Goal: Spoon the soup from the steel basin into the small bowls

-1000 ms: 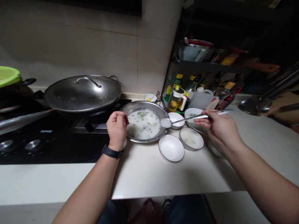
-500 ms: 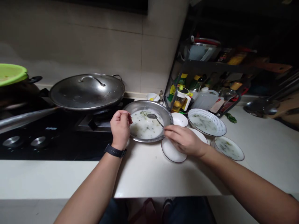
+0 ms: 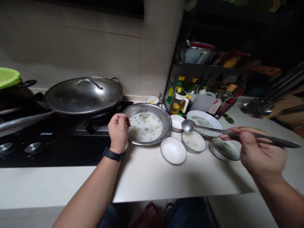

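My right hand [image 3: 261, 155] grips a long-handled metal spoon [image 3: 188, 125] by its dark handle. The spoon's bowl hangs near the edge of a ribbed plate [image 3: 219, 126] that holds white soup with greens. Closed in a fist, my left hand [image 3: 118, 129] is at the left rim of the steel basin [image 3: 167, 125]; what its fingers hold, if anything, is hidden. Cloudy white soup [image 3: 148, 126] with green bits fills the basin. To its right are an empty white bowl [image 3: 173, 151], a bowl with some soup [image 3: 194, 141], a small white bowl [image 3: 177, 121] and a fuller soup bowl [image 3: 225, 148].
On the black stove [image 3: 47, 148] sits a lidded wok [image 3: 83, 98], its long handle [image 3: 26, 123] pointing left. A dark pot under a green basin [image 3: 9, 77] stands farther left. Behind the bowls is a rack with bottles and an oil jug [image 3: 179, 103]. Ladles [image 3: 254, 107] lie at right.
My right hand has moved right, lifting the spoon out of the basin and over toward the plate. The bowls it covered now show. My left hand stays closed by the basin; the view shifted slightly.
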`<action>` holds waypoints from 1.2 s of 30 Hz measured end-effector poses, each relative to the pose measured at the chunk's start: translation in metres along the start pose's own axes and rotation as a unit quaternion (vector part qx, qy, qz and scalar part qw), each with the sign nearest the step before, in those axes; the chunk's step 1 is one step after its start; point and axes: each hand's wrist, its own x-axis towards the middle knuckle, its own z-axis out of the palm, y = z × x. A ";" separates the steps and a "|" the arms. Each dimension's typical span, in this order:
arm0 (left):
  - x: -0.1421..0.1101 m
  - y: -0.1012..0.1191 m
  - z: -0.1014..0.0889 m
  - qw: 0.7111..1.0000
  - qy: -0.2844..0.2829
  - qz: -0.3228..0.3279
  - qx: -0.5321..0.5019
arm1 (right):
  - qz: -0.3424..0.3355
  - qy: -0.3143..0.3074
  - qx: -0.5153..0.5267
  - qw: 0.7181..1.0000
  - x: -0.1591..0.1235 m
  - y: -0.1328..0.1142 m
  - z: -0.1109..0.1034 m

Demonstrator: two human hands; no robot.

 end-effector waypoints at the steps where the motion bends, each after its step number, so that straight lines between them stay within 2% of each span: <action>1: 0.000 0.000 0.000 1.000 0.000 0.000 0.001 | -0.007 -0.008 -0.024 1.000 0.000 0.005 -0.009; 5: 0.000 0.000 0.000 1.000 0.000 0.001 0.008 | -0.071 -0.076 -0.069 0.992 0.000 0.024 -0.029; 8: 0.000 0.000 0.000 1.000 0.001 0.004 0.008 | -0.059 -0.106 -0.057 0.991 -0.006 0.032 -0.029; 10: 0.000 0.000 0.000 1.000 0.003 0.007 0.005 | 0.012 -0.093 -0.041 0.995 -0.010 0.036 -0.025; 12: 0.000 0.000 0.000 1.000 0.004 0.007 0.006 | 0.113 -0.068 -0.002 0.991 -0.013 0.039 -0.021; 16: 0.000 0.000 0.000 1.000 0.002 0.006 0.006 | 0.274 0.002 0.121 0.954 -0.008 0.042 -0.014; 19: 0.000 -0.001 0.000 1.000 0.001 0.009 0.003 | 0.332 0.045 0.174 0.926 0.000 0.038 -0.012; 22: 0.000 -0.001 0.000 1.000 0.002 0.007 0.002 | 0.331 0.068 0.195 0.921 0.005 0.033 -0.011; 30: 0.000 -0.001 0.000 1.000 0.003 0.003 -0.003 | 0.293 0.070 0.210 0.930 0.020 0.022 -0.014; 36: 0.000 -0.002 0.000 1.000 0.002 0.000 -0.003 | 0.260 0.053 0.217 0.939 0.041 -0.004 0.005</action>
